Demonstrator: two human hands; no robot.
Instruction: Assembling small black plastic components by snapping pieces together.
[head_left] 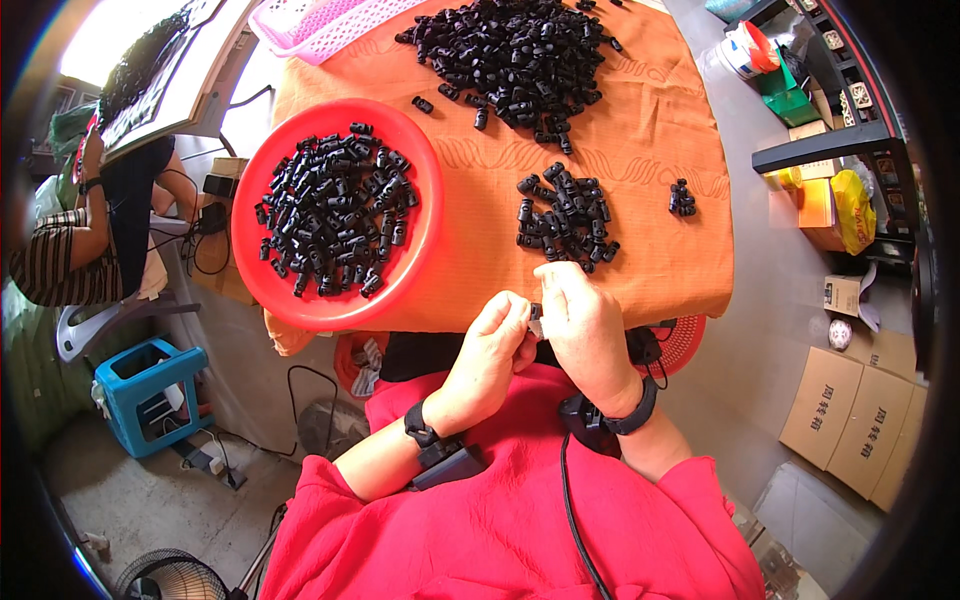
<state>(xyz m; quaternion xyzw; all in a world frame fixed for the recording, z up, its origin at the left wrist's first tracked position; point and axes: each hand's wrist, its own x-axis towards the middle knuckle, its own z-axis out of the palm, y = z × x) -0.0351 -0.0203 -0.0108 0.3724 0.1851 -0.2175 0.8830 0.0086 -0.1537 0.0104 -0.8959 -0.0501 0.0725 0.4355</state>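
Close to the table's front edge my two hands meet. My left hand (pixel 490 350) is closed, pinching a small black cord lock (pixel 536 312), mostly hidden between the hands. My right hand (pixel 582 325) is pressed up beside it with fingers closed; what its fingertips hold is too small to make out. Just beyond the hands lies a small pile of black cord locks (pixel 566 215). A red round basin (pixel 425 250) to the left holds many more of them. The biggest heap of cord locks (pixel 515 60) covers the table's far side, and a little cluster (pixel 682 198) sits at the right.
An orange cloth (pixel 660 260) covers the table. A pink plastic basket (pixel 340 30) stands at its far left corner. On the left are another person's arm (pixel 80 240) and a blue stool (pixel 150 400). Cardboard boxes (pixel 850 420) and a shelf (pixel 830 150) stand at the right.
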